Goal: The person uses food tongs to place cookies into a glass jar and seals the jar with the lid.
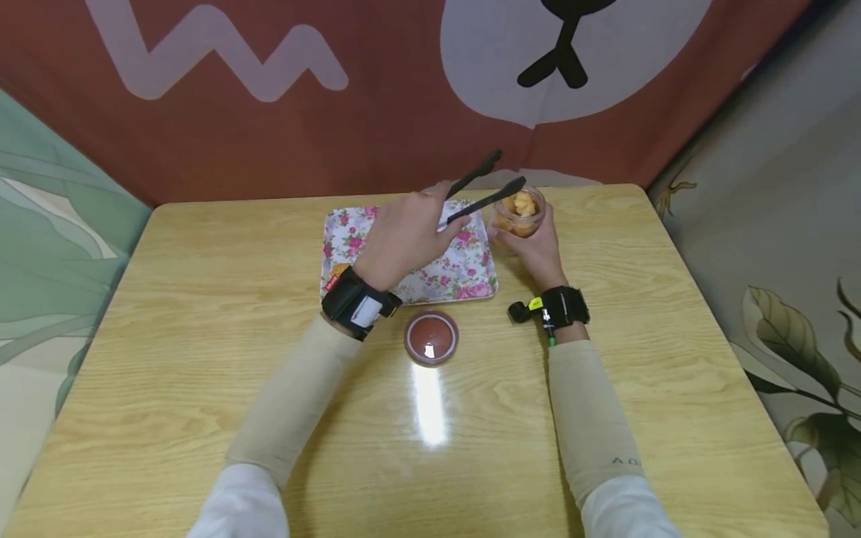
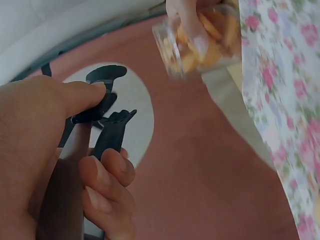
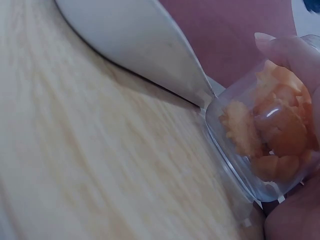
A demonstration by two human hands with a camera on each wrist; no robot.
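Observation:
My left hand (image 1: 407, 237) grips a pair of tongs (image 2: 111, 131) with dark tips, held above the tray; the tips stand apart with nothing between them. The tongs' tips reach toward a clear jar (image 1: 519, 212) at the tray's right. My right hand (image 1: 538, 250) holds this jar round its side. Orange-yellow crinkled snack pieces (image 3: 280, 125) fill much of the jar, seen through its wall in the right wrist view. Beneath my left hand lies a floral tray (image 1: 444, 275). An orange-yellow piece with a red label (image 1: 334, 278) lies at the tray's left, partly hidden by my wrist.
A round reddish-brown lid (image 1: 431, 338) lies on the wooden table (image 1: 202, 321), just in front of the tray. Behind the table's far edge hangs a red-brown cloth (image 1: 377, 134). Patterned walls or cloths stand at both sides.

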